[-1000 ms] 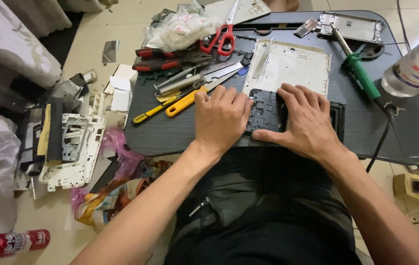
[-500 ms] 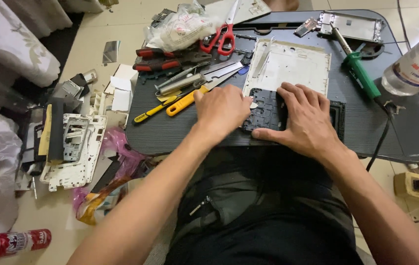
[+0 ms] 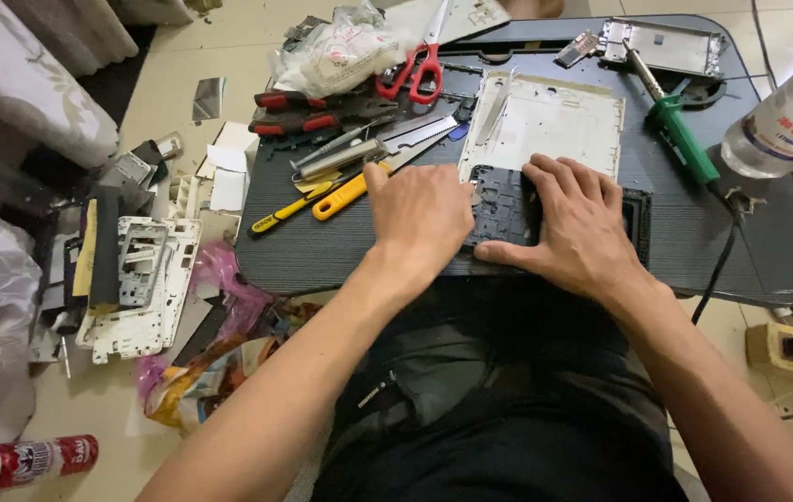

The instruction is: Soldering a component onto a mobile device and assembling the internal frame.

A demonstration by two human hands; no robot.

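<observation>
Black panel (image 3: 505, 206) mostly hidden under hands.

red scissors (image 3: 412, 70), green soldering iron (image 3: 684, 139)

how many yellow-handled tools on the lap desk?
2. A slim yellow-handled screwdriver lies at the desk's left edge; a thicker yellow-handled tool lies just right of it, beside the left hand. More may hide in the tool pile.

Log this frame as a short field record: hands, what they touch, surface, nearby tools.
left hand: flat on the black device frame, palm down
right hand: pressing the same frame, thumb along its near edge
surface: dark lap table
behind the frame: white panel
nearby tools: red scissors, yellow-handled screwdriver, green-handled soldering iron
</observation>
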